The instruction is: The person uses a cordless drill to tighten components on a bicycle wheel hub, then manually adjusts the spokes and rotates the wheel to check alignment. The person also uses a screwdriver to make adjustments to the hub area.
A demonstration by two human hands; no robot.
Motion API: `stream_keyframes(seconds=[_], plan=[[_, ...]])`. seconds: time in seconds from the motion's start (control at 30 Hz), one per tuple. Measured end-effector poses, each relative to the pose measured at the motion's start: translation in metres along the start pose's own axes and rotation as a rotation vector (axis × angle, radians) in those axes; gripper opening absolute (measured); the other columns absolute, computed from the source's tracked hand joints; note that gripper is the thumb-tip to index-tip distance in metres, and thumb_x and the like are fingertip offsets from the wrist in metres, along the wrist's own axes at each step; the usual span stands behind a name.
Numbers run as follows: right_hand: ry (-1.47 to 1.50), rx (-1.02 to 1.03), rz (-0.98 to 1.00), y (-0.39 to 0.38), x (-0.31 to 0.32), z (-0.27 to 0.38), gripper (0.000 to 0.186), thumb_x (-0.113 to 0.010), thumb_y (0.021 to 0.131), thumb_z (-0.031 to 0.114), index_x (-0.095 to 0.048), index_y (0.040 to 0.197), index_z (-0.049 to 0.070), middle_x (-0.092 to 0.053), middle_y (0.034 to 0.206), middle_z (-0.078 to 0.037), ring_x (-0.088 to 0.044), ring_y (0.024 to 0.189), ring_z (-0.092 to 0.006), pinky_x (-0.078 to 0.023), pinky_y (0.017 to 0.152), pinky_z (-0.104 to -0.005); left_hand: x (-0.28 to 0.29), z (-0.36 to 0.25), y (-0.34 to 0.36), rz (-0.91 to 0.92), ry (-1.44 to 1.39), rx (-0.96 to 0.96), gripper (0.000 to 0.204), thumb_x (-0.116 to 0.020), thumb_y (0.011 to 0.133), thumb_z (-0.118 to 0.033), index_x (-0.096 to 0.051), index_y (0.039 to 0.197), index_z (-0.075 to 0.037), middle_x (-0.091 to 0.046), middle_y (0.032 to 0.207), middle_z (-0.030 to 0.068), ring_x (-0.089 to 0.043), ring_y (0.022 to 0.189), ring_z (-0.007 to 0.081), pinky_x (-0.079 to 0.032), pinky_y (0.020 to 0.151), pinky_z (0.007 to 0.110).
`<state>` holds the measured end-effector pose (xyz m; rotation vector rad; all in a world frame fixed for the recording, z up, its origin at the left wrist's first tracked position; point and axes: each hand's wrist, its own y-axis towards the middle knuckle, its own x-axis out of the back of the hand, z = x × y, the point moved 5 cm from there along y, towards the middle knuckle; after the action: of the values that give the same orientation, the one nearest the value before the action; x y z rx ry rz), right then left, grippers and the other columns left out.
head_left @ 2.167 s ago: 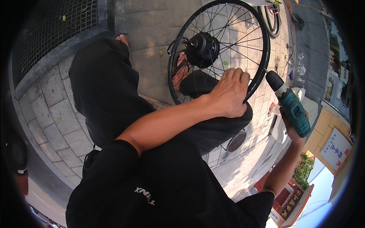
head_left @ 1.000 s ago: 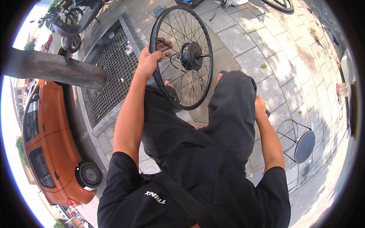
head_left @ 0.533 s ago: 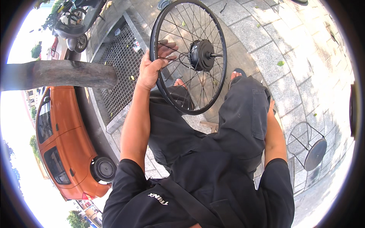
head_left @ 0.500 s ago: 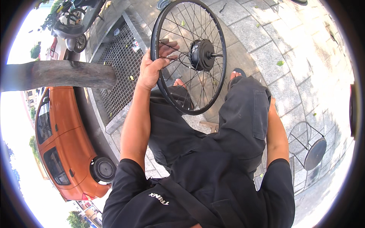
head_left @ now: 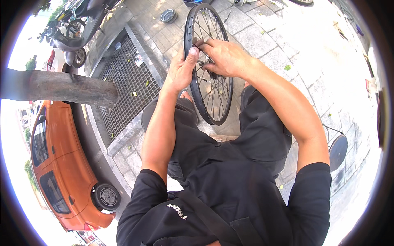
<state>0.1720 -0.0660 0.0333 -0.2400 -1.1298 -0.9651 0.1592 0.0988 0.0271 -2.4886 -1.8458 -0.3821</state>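
Observation:
A black spoked bicycle wheel (head_left: 198,104) stands upright between my knees, turned nearly edge-on. My left hand (head_left: 180,71) is closed on the left side of its rim, thumb lying along the near edge. Against the spokes just inside that rim, my right hand (head_left: 225,57) has its fingers bent, the fingertips close to my left thumb. Whatever those right fingers pinch is hidden by the hand. The dark hub is mostly covered by my right hand.
Left of the wheel lies a metal grate (head_left: 133,88) in a stone frame, with a tree trunk (head_left: 61,87) over it. Farther left are an orange car (head_left: 72,151) and a motorbike (head_left: 76,39). A round metal dish (head_left: 168,16) sits beyond, and a round-topped stool (head_left: 338,152) at right.
My right hand has come up from beside my right leg to the wheel's spokes near the rim. The wheel has turned more edge-on; my left hand keeps hold of it.

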Motion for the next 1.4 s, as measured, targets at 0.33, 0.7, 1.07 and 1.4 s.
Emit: stream_keyframes(seconds=[0.33, 0.7, 1.07, 1.4], plan=[[-0.024, 0.121, -0.144, -0.012, -0.023, 0.009, 0.041, -0.086, 0.081, 0.023, -0.066, 0.107, -0.003, -0.068, 0.106, -0.019, -0.069, 0.103, -0.0380, -0.057, 0.091, -0.0466, 0.002, 0.003, -0.015, 0.093, -0.049, -0.030, 0.071, -0.052, 0.112, -0.047, -0.043, 0.155, 0.009, -0.055, 0.153, 0.0248, -0.052, 0.143, 0.0310, -0.038, 0.123, 0.050], [0.074, 0.008, -0.135, -0.019, 0.000, -0.026, 0.050, -0.081, 0.081, 0.022, -0.067, 0.123, 0.000, -0.068, 0.106, -0.016, -0.069, 0.098, -0.0385, -0.058, 0.084, -0.0459, -0.015, 0.025, -0.037, 0.153, 0.423, 0.089, 0.077, -0.087, 0.085, -0.012, -0.050, 0.152, -0.002, -0.059, 0.151, 0.0169, -0.059, 0.139, 0.0319, -0.051, 0.113, 0.043], [0.059, 0.054, -0.053, -0.019, 0.010, -0.028, 0.045, -0.080, 0.080, 0.022, -0.070, 0.117, 0.000, -0.070, 0.102, -0.015, -0.071, 0.092, -0.0386, -0.058, 0.080, -0.0457, -0.034, 0.014, -0.025, 0.050, 0.700, -0.391, 0.040, -0.089, 0.084, -0.012, -0.069, 0.115, 0.000, -0.078, 0.106, 0.0137, -0.077, 0.092, 0.0345, -0.062, 0.073, 0.040], [0.165, -0.032, 0.031, -0.033, 0.021, -0.026, 0.039, -0.080, 0.080, 0.031, -0.072, 0.100, -0.001, -0.072, 0.103, -0.018, -0.071, 0.096, -0.0405, -0.058, 0.082, -0.0482, -0.040, -0.012, -0.025, 0.206, 0.567, -0.339, 0.045, -0.088, 0.085, -0.016, -0.068, 0.123, -0.003, -0.076, 0.103, 0.0150, -0.076, 0.095, 0.0364, -0.061, 0.077, 0.042]])
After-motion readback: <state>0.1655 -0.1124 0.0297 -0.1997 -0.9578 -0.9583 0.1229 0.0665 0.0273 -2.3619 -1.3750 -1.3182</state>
